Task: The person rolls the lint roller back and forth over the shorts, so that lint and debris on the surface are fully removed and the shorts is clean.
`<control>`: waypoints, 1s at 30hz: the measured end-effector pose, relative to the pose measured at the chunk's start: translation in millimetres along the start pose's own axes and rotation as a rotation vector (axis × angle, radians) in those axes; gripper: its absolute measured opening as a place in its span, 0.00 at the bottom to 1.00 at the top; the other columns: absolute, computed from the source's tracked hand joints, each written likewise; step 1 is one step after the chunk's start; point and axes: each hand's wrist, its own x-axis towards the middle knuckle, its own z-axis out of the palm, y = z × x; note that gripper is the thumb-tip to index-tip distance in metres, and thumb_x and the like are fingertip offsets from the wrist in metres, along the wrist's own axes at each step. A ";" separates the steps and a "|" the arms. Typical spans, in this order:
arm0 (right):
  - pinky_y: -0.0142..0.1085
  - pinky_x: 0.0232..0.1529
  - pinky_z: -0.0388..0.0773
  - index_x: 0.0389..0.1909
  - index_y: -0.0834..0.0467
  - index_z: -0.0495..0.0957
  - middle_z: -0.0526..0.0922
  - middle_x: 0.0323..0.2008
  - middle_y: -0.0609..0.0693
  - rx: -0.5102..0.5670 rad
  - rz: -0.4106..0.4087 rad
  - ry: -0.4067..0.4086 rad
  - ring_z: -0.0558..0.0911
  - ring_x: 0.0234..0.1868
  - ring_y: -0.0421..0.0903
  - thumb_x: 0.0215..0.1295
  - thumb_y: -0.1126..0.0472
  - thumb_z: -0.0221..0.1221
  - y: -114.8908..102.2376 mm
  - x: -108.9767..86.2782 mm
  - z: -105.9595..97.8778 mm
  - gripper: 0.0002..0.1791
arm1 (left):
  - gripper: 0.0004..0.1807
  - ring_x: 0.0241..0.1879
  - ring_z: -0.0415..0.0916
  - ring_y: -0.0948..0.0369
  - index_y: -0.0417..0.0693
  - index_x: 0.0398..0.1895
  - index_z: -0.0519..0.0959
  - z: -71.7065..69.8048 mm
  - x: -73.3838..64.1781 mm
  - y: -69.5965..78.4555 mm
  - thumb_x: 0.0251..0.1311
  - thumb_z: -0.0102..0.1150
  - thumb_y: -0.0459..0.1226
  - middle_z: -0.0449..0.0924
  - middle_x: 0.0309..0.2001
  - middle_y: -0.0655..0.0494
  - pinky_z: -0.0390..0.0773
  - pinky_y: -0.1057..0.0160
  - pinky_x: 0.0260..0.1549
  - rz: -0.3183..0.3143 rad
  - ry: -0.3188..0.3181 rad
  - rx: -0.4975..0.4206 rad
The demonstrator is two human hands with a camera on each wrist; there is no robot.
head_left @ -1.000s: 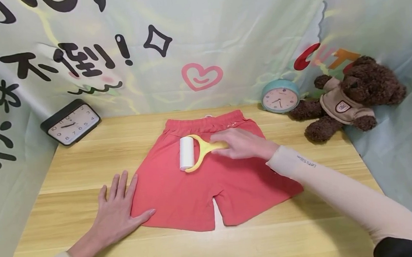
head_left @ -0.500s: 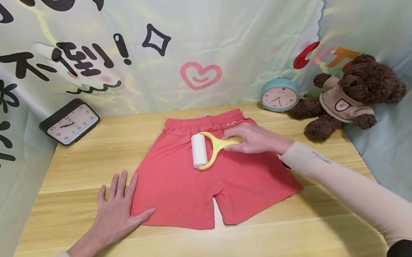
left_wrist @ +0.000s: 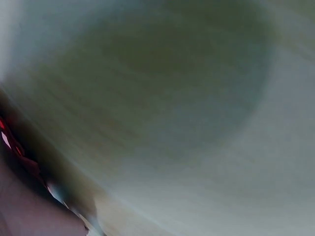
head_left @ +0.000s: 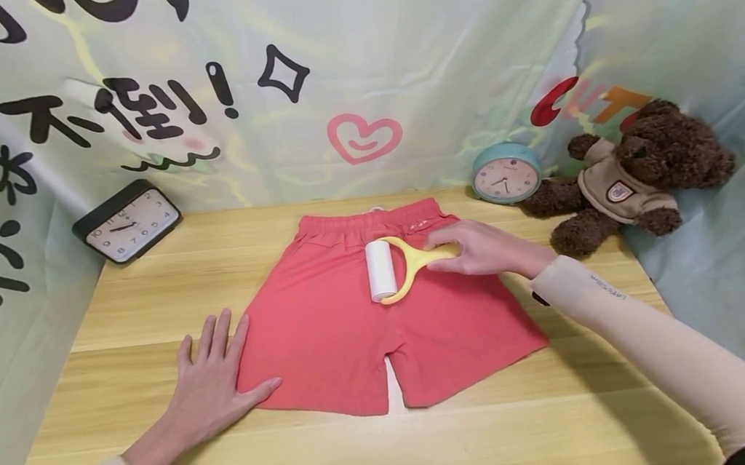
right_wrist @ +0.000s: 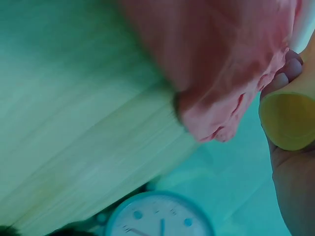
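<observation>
Red shorts lie spread flat on the wooden table, waistband toward the back. My right hand grips the yellow handle of a lint roller, whose white cylinder rests on the upper middle of the shorts. In the right wrist view the handle's round yellow end shows beside the curled fingers. My left hand lies flat with fingers spread at the left leg of the shorts, its thumb on the hem. Little but blurred table and a sliver of skin shows in the left wrist view.
A black-framed clock stands at the back left. At the back right are a round teal clock and a brown teddy bear in a beige top. Printed fabric hangs around the table.
My right hand has moved the lint roller to the right across the shorts, from the left part toward the middle. The left hand and the shorts have stayed in place.
</observation>
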 end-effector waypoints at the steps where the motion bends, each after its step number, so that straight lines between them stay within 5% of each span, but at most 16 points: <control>1: 0.47 0.46 0.81 0.54 0.52 0.89 0.89 0.48 0.43 0.000 0.015 -0.003 0.81 0.40 0.43 0.69 0.56 0.76 1.9 -2.7 -1.0 0.15 | 0.65 0.82 0.48 0.34 0.41 0.87 0.58 -0.4 0.0 0.2 0.58 0.67 0.72 0.51 0.84 0.33 0.47 0.22 0.69 -0.001 0.000 -0.001; 30: 0.40 0.38 0.77 0.47 0.44 0.90 0.85 0.38 0.35 0.029 0.033 0.037 0.79 0.33 0.38 0.70 0.58 0.76 52.2 -66.4 -36.7 0.09 | 0.65 0.82 0.48 0.34 0.42 0.88 0.58 -1.9 0.6 0.9 0.59 0.66 0.73 0.52 0.85 0.33 0.48 0.22 0.68 -0.002 -0.011 0.009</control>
